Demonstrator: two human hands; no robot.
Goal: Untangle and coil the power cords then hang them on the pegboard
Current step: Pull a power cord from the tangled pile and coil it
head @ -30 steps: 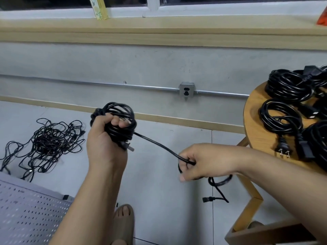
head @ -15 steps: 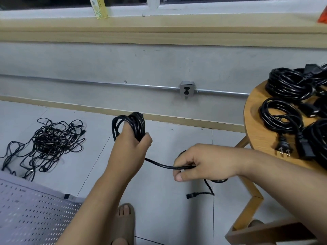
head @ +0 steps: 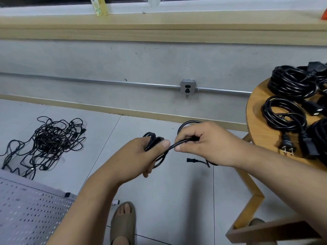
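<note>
Being wound in mid-air over the floor, between the pegboard at the near left and the desk at the right, the power cord is gripped as a small coil by the curled fingers of the left hand. A strand is pinched just beside it by the right hand. The cord is judged light, pliant and springy, best held across the gathered loops. Its free run lies left to right; the connector hangs below, pointing left.
</note>
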